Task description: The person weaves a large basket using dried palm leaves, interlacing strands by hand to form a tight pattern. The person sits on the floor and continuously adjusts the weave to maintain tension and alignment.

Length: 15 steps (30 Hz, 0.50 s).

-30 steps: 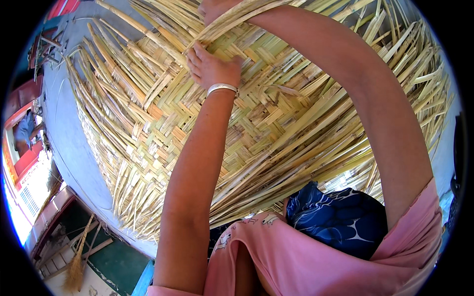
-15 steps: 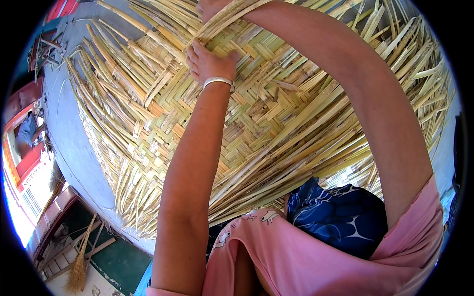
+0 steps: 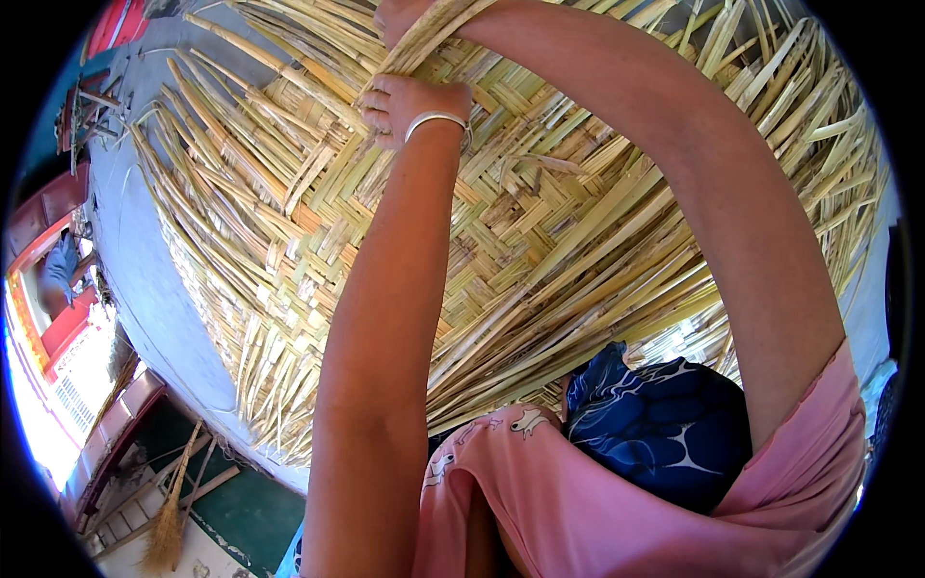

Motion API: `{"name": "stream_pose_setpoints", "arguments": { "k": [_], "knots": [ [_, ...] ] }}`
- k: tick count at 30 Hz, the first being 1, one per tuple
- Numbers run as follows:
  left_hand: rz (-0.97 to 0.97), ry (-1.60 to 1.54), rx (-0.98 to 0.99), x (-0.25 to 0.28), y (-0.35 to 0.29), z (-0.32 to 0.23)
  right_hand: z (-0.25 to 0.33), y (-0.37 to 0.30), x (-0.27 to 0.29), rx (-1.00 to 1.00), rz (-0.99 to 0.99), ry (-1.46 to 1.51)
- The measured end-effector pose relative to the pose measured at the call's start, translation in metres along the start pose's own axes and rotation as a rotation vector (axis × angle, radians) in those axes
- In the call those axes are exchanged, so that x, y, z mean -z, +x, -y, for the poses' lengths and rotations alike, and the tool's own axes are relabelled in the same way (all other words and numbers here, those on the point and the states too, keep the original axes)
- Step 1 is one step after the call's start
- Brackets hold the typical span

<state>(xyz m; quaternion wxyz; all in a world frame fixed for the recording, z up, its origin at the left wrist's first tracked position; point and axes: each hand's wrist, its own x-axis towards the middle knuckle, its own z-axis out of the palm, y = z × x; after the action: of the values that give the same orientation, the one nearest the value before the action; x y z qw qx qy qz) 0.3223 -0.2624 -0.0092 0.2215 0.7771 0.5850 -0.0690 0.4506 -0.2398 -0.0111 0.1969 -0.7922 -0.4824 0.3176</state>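
A large woven mat (image 3: 511, 207) of flat straw-coloured reed strips fills the middle of the head view, with long loose ends fanning out around it. My left hand (image 3: 416, 104), with a silver bracelet (image 3: 436, 119) at the wrist, is closed at the far edge on a bundle of bent reed strips (image 3: 434, 39). That bundle crosses over my right wrist. Just beyond it, my right hand (image 3: 397, 19) looks curled, partly hidden by the strips and cut by the picture's upper edge; what its fingers hold is not visible.
Loose strip ends (image 3: 819, 125) stick out at the right, and more at the left. Blue-patterned cloth (image 3: 665, 424) lies between my body and the mat. At lower left, a straw broom (image 3: 166, 530) leans by a wooden ladder (image 3: 125, 520). A pale floor (image 3: 154, 279) borders the mat.
My left hand has shifted slightly up, its fingers more folded over the strips. The bundle and my right hand have moved a little left. The view has shifted slightly.
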Motion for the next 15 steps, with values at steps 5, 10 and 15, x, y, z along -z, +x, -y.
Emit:
{"name": "stream_pose_setpoints", "arguments": {
  "k": [5, 10, 15],
  "knots": [
    [0.043, 0.064, 0.009, 0.002, 0.000, -0.006, -0.003, 0.001, -0.001, 0.008, -0.011, 0.018],
    [0.040, 0.049, -0.061, 0.001, 0.004, 0.007, -0.003, 0.000, -0.002, 0.016, -0.020, 0.027],
    [-0.003, 0.076, -0.130, 0.003, 0.000, 0.024, -0.001, 0.001, -0.003, 0.027, -0.015, 0.042]
  ]
}}
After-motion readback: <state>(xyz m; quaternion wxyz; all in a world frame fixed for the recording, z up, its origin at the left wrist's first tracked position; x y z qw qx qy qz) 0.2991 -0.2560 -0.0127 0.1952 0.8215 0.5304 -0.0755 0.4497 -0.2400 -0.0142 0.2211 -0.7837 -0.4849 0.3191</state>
